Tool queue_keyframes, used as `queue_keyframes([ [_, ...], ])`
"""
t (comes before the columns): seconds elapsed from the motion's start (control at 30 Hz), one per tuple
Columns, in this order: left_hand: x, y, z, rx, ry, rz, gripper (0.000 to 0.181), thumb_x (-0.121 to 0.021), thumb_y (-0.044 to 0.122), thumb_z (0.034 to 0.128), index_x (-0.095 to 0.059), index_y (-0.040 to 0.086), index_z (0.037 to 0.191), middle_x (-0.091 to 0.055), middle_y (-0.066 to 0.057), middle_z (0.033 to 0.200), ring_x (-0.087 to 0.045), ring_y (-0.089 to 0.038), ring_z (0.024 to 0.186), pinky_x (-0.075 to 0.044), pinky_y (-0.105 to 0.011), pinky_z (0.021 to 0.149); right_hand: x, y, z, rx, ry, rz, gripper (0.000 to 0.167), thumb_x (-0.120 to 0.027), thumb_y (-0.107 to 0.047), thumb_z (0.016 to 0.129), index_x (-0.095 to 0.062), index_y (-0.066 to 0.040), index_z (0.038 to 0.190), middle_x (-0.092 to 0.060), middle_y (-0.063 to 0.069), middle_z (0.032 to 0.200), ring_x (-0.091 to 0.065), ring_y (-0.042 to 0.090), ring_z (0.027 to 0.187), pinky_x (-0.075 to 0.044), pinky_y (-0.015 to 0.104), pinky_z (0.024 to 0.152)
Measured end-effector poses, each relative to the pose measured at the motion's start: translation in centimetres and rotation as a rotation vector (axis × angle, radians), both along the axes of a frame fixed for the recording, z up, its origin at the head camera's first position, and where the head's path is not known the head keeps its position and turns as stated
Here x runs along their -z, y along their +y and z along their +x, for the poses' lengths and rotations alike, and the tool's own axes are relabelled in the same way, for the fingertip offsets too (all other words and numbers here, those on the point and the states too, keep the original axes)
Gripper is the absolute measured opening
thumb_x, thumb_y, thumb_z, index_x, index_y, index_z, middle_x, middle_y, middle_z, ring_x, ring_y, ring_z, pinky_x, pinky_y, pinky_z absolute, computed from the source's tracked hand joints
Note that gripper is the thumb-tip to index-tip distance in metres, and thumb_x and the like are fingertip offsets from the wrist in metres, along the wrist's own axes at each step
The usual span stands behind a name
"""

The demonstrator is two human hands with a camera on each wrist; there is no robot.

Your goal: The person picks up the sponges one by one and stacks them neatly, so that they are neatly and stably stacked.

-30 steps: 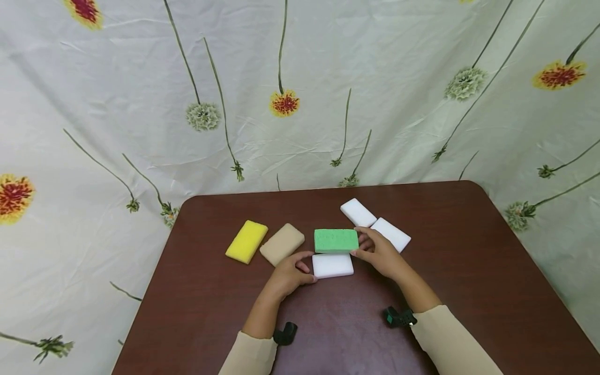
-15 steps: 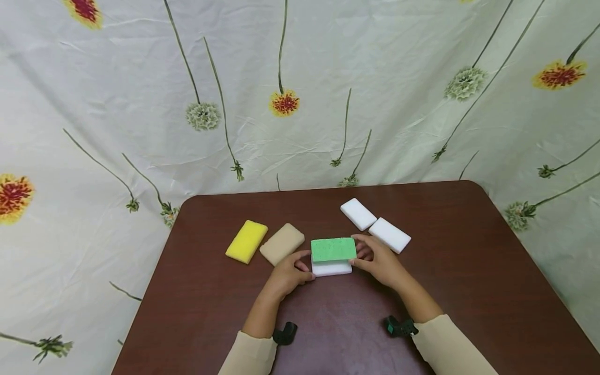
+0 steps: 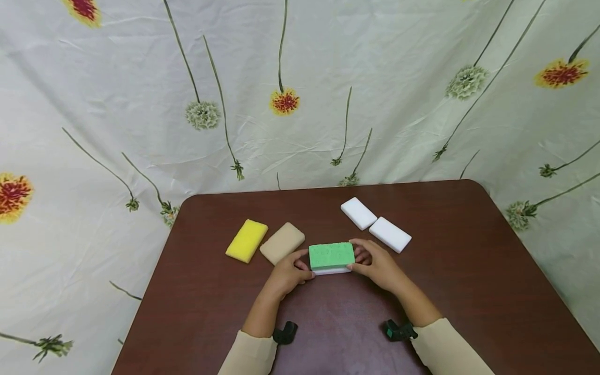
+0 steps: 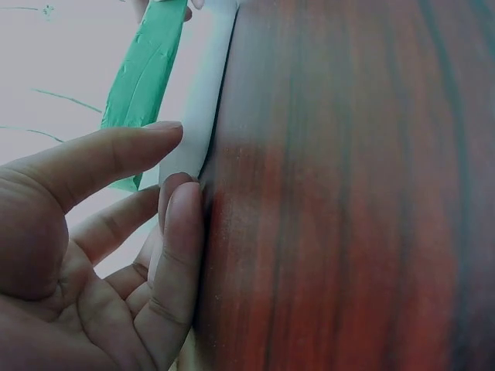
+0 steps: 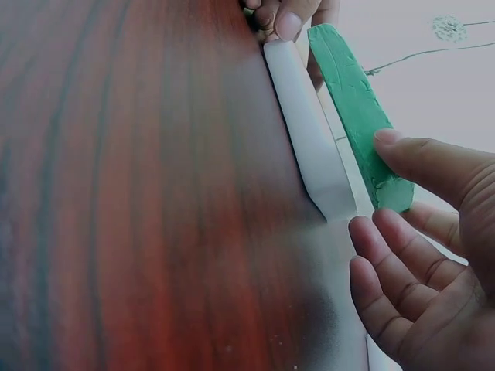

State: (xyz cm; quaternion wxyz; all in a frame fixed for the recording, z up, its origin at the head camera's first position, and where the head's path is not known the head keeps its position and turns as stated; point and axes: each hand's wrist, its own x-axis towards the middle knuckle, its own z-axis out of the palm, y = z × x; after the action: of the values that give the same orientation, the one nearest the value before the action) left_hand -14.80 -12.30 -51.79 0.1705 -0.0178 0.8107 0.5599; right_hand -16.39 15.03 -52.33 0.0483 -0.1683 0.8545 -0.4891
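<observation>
A green sponge (image 3: 331,255) hangs just over a white sponge (image 3: 330,271) that lies flat on the table; a gap shows between them in the right wrist view. My right hand (image 3: 378,264) pinches the green sponge's right end between thumb and fingers. At the other side, my left hand (image 3: 287,273) holds the left end of the white sponge, its thumb at the near corner. In the left wrist view, the white sponge (image 4: 205,62) runs away from the fingertips, with the green sponge (image 4: 147,73) beside it. Most of the white sponge's top is hidden from the head view.
Left of the hands lie a yellow sponge (image 3: 247,240) and a beige sponge (image 3: 282,243). Two more white sponges, one farther back (image 3: 358,213) and one nearer (image 3: 390,234), lie behind the right hand. A flowered cloth (image 3: 300,140) hangs behind the brown table (image 3: 469,271).
My right hand has brought the green sponge toward me and slightly left, from behind the white sponge to over it. The left hand has stayed nearly still at the white sponge's end.
</observation>
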Motion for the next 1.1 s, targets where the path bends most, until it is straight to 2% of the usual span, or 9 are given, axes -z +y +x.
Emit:
queue_keyframes([
  [0.43, 0.11, -0.11, -0.04, 0.018, -0.003, -0.004, 0.069, -0.077, 0.006, 0.0848, -0.050, 0.006, 0.149, -0.063, -0.007, 0.085, -0.059, -0.015, 0.070, -0.055, -0.029, 0.067, -0.16, -0.09, 0.25, -0.013, -0.052, 0.016, 0.062, -0.083, -0.019, 0.085, -0.056, -0.006, 0.140, -0.063, 0.011, 0.111, -0.064, 0.021, 0.098, -0.055, 0.028, 0.081],
  [0.73, -0.08, -0.14, 0.04, 0.030, 0.010, 0.009, 0.070, -0.077, 0.004, 0.0848, -0.048, 0.002, 0.149, -0.064, -0.007, 0.086, -0.059, -0.014, 0.069, -0.055, -0.029, 0.067, -0.18, -0.23, 0.36, -0.010, -0.056, 0.027, 0.062, -0.083, -0.020, 0.085, -0.056, -0.008, 0.140, -0.062, 0.011, 0.112, -0.064, 0.022, 0.099, -0.055, 0.029, 0.082],
  [0.83, -0.12, -0.16, 0.06, 0.035, 0.015, 0.006, 0.070, -0.076, 0.003, 0.0846, -0.048, 0.001, 0.149, -0.064, -0.007, 0.085, -0.058, -0.013, 0.068, -0.055, -0.028, 0.066, -0.25, -0.27, 0.40, -0.006, -0.054, 0.043, 0.063, -0.082, -0.020, 0.086, -0.055, -0.008, 0.141, -0.061, 0.012, 0.118, -0.064, 0.024, 0.103, -0.055, 0.030, 0.083],
  [0.97, -0.13, -0.19, 0.08, 0.037, 0.018, 0.006, 0.070, -0.077, 0.003, 0.0843, -0.048, 0.001, 0.149, -0.064, -0.006, 0.085, -0.058, -0.013, 0.067, -0.054, -0.028, 0.066, -0.41, -0.33, 0.46, -0.004, -0.074, 0.066, 0.064, -0.082, -0.021, 0.086, -0.054, -0.011, 0.143, -0.057, 0.012, 0.134, -0.064, 0.026, 0.111, -0.055, 0.033, 0.086],
  [1.1, -0.10, -0.19, 0.06, 0.037, 0.015, 0.012, 0.071, -0.077, 0.003, 0.0839, -0.048, 0.000, 0.148, -0.064, -0.006, 0.085, -0.058, -0.013, 0.068, -0.055, -0.028, 0.066, -0.45, -0.34, 0.50, 0.002, -0.114, 0.079, 0.065, -0.081, -0.023, 0.087, -0.052, -0.014, 0.145, -0.058, 0.010, 0.139, -0.066, 0.024, 0.110, -0.055, 0.033, 0.082],
])
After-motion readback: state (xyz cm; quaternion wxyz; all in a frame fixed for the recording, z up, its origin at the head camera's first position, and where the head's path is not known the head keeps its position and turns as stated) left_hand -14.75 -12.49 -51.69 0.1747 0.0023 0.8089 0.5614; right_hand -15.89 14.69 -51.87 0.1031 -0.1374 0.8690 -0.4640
